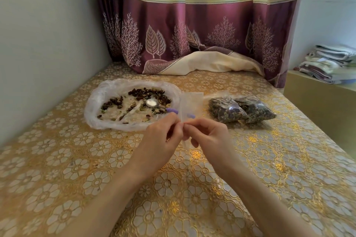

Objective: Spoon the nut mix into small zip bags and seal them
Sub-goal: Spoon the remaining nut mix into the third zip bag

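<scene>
An empty small clear zip bag (190,105) is held upright over the table's middle. My left hand (163,136) and my right hand (209,134) both pinch its lower edge between thumb and fingers, close together. Behind my left hand lies a spread-open clear plastic sheet (96,102) with scattered dark nut mix (148,93) on it. A metal spoon (152,102) with a purple handle rests in the mix, bowl up. To the right lie two filled zip bags (240,109) of nut mix.
The table carries a gold floral cloth (192,188). A wall runs along the left side. A purple and cream curtain (192,31) hangs at the back, its hem on the table. Folded cloths (331,63) sit on a ledge at the far right.
</scene>
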`<control>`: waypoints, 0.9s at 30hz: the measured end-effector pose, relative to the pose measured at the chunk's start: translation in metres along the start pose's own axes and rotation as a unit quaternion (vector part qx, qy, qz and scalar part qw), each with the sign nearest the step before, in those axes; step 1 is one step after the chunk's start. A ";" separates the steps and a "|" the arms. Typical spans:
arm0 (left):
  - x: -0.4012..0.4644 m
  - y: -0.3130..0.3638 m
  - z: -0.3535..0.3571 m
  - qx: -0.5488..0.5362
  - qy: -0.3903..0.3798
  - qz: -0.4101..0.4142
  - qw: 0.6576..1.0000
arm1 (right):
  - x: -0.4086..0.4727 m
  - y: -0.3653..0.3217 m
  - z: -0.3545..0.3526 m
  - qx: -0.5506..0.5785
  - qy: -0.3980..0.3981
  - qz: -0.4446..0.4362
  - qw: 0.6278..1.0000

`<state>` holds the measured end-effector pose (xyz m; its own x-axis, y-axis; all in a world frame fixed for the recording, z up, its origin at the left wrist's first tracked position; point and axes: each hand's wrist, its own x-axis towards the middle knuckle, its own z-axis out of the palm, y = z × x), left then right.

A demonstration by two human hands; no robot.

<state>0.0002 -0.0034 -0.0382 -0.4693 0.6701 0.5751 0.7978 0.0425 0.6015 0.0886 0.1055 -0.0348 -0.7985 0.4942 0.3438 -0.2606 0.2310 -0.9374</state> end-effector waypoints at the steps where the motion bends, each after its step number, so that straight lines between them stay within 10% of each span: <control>1: 0.000 0.000 0.000 0.005 0.003 0.001 1.000 | 0.000 0.000 0.001 0.006 0.002 0.008 1.000; 15: 0.000 -0.002 0.003 -0.015 0.013 -0.018 1.000 | 0.000 0.005 0.003 0.114 0.001 0.100 0.988; 20: 0.001 -0.001 0.011 0.005 0.031 -0.036 0.999 | -0.001 0.008 0.006 -0.218 0.055 -0.125 0.966; 27: 0.001 -0.002 0.011 -0.011 0.044 -0.021 0.999 | 0.003 0.005 0.010 0.101 0.028 0.108 0.989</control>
<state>0.0023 0.0048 -0.0448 -0.5341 0.6000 0.5956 0.7686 0.0513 0.6376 0.0800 0.0995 -0.0388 -0.8170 0.5612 0.1326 -0.1954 -0.0530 -0.9793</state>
